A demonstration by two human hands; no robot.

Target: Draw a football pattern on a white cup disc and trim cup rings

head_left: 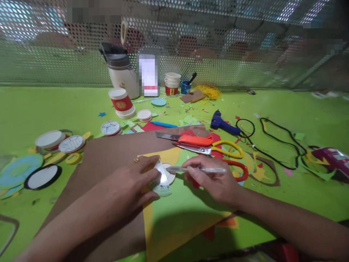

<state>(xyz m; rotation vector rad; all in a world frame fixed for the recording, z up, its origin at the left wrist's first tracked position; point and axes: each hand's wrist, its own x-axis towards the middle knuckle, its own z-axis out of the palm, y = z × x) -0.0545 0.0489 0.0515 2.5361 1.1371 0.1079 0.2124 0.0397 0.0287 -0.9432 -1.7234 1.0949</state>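
My left hand (128,182) presses a clear protractor (163,183) down with its fingers, partly covering it. Beneath the protractor's right edge shows a small round white disc (170,177). In my right hand (209,180) is a clear-barrelled pen (201,169), its tip pointing left over the disc; I cannot tell whether it touches. Both hands work above a green paper sheet (185,211), which lies on yellow paper (156,243) and brown cardboard (114,156). Just beyond my right hand are an orange utility knife (195,140) and scissors (229,148) with yellow and red handles.
A blue glue gun (225,123) with a black cord lies to the right. Paper cups (121,103), a white kettle-like jug (122,74) and a phone (148,74) stand at the back. Cut discs (72,144) and paper rings (20,169) lie left, before a perforated screen (191,47).
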